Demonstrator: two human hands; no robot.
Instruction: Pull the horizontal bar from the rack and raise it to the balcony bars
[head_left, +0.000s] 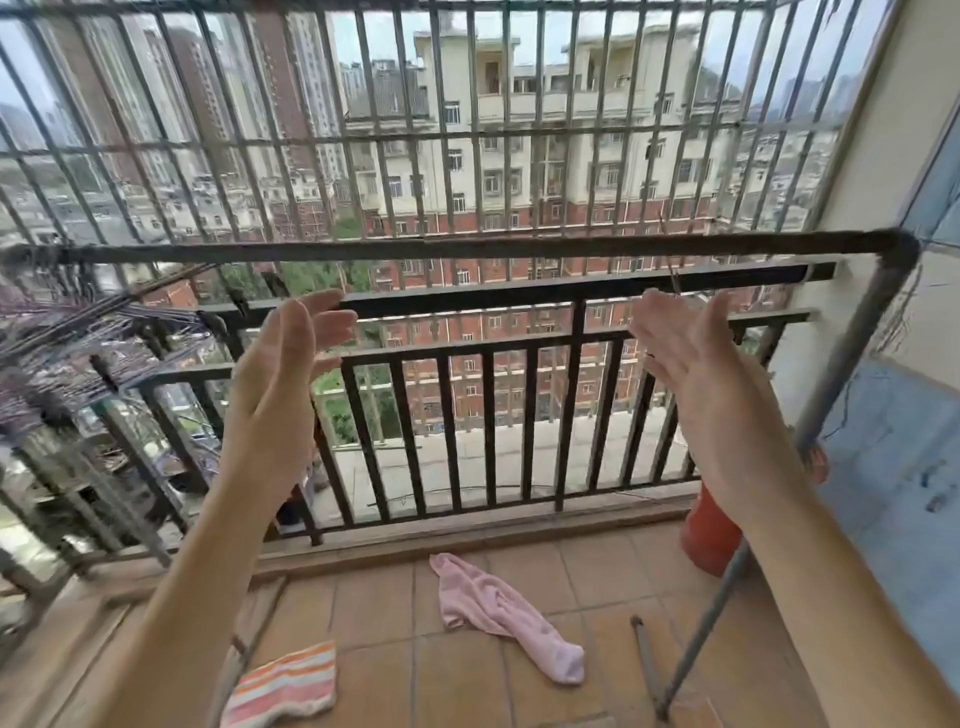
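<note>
Both my hands are raised in front of me, palms facing each other, holding nothing. My left hand has relaxed, slightly bent fingers. My right hand has straight fingers. Both hang just below a dark horizontal rack bar and touch nothing. On the tiled floor below lie a pink cloth and a striped orange, pink and white cloth.
A black balcony railing stands ahead, with a metal window grille beyond it. The rack's grey leg slants down at the right, beside a red container. Tangled hangers crowd the left. A wall closes the right side.
</note>
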